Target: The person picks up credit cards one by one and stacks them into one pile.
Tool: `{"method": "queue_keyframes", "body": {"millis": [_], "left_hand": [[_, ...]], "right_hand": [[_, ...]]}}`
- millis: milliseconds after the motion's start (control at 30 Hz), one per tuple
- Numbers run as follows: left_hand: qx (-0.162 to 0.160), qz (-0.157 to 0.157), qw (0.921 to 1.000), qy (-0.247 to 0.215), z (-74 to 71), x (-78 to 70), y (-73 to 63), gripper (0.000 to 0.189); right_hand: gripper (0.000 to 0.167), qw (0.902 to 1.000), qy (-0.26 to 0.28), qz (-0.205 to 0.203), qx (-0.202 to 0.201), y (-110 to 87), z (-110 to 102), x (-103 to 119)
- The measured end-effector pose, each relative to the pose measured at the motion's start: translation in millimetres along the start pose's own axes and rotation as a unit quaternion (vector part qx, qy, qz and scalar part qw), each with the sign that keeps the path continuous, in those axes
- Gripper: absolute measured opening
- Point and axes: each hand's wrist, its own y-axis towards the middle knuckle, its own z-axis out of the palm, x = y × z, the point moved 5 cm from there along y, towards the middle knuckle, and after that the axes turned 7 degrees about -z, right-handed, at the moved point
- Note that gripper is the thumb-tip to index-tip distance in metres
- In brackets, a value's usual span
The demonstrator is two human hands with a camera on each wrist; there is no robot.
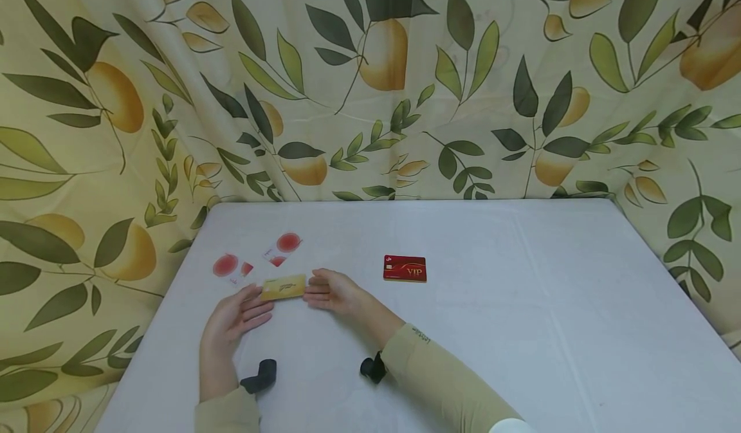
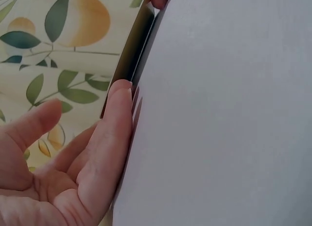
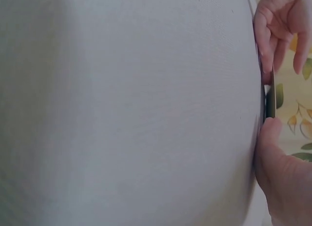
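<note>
A gold card (image 1: 283, 287) spans the space between both hands, just above the table and slightly tilted. At its left end, the left hand (image 1: 234, 322) touches it with extended fingers. In the left wrist view the left thumb (image 2: 41, 121) stands well apart from the card (image 2: 138, 40). Against the right end rest the extended fingers of the right hand (image 1: 336, 291). The right wrist view shows the card (image 3: 272, 101) nearly edge-on, with a right fingertip at its near end. Its underside looks dark.
Two pale cards with red circles, one on the left (image 1: 227, 267) and one behind the gold card (image 1: 285, 246), lie on the white-covered table (image 1: 492, 356). Right of the hands lies a red VIP card (image 1: 405, 269). A leaf-and-fruit patterned curtain (image 1: 405, 130) hangs behind the table.
</note>
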Motion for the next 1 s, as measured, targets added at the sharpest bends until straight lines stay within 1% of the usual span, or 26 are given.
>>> {"method": "queue_keyframes", "body": {"millis": [133,267,433,533,700,800,867,1000], "left_hand": [[-0.019,0.001,0.9998,0.009,3.7,1.8,3.3,0.049],[-0.038,0.004,0.9989,0.029,7.3,3.8,5.8,0.05],[-0.059,0.009,0.9974,0.039,13.1,5.2,8.1,0.049],[-0.071,0.013,0.9969,0.031,17.3,5.0,8.8,0.047],[-0.068,0.026,0.9972,0.012,27.9,2.9,10.7,0.046],[-0.065,0.033,0.9973,-0.002,36.2,1.3,11.7,0.046],[-0.07,0.037,0.9968,-0.011,41.9,0.2,12.1,0.045],[-0.076,0.049,0.9955,-0.027,54.1,-2.6,12.4,0.044]], "right_hand": [[0.041,0.9999,-0.009,0.004,-0.012,-0.2,-1,0],[0.034,0.9996,-0.003,0.01,-0.027,-1.0,-3,0],[0.032,0.9989,-0.007,0.003,-0.046,-1.1,-8,3],[0.032,0.9981,-0.015,-0.008,-0.059,-0.9,-11,6],[0.03,0.9955,-0.025,-0.027,-0.087,-1.9,-18,13],[0.028,0.9928,-0.038,-0.041,-0.106,-4.1,-23,17],[0.028,0.9912,-0.045,-0.051,-0.113,-6.6,-26,20],[0.03,0.9883,-0.038,-0.078,-0.126,-10.6,-32,25]]}}
